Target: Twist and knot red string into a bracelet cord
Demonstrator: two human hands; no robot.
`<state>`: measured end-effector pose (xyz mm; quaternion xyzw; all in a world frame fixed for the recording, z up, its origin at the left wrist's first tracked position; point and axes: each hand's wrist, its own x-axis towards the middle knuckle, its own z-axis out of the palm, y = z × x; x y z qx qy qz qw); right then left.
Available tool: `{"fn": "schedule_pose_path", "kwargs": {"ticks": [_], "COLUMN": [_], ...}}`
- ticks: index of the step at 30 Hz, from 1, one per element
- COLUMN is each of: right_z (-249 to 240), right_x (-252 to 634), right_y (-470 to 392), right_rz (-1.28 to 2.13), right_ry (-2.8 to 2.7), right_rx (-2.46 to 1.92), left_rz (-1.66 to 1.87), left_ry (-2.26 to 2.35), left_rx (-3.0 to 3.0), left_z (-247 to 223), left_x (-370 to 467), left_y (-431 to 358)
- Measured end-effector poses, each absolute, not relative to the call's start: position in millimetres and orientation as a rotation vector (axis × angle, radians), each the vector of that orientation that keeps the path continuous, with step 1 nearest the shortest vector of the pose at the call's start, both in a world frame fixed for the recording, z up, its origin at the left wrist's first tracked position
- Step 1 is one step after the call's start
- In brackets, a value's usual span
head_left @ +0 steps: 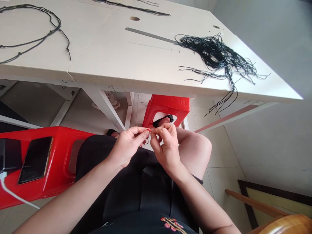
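Above the lap, my left hand point(130, 141) pinches a thin red cord point(149, 130) between thumb and forefinger. My right hand point(167, 139) is closed in a pinch right beside it, its fingertips at the same short bit of cord. A loose strand of red shows just below the left fingers. Fine detail between the fingertips is too small to make out. Both hands are below the table edge, clear of the tabletop.
On the white table point(102, 55) lie a tangled bundle of black cords point(214, 53), a steel ruler point(151, 35) and braided black cords point(52, 31). Cord ends hang over the edge. A red stool point(168, 105) stands underneath; another stool point(58, 143) at left bears a phone point(36, 159).
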<state>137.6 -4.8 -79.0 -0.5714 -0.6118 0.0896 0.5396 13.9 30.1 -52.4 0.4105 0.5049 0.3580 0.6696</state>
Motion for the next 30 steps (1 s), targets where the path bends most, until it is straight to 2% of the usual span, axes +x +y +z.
{"fn": "schedule_pose_path", "kwargs": {"ticks": [13,27,30], "right_z": [-82.0,-58.4,-52.1], "right_x": [137.5,162.5,168.4], "right_y": [-12.3,-8.6,-14.7], "right_rz": [0.470,1.569,1.602], "right_ry": [-1.289,-0.707,-0.759], "right_rx": [-1.367,-1.022,-1.110], "left_rz": [0.795,0.826,0.852], "left_ry": [1.239,1.302,1.345], "left_rx": [1.282,1.747,1.736], "left_z": [-68.8,-63.5,-66.9], "left_x": [6.7,10.0,7.7], "left_y": [35.1,34.0,38.9]}}
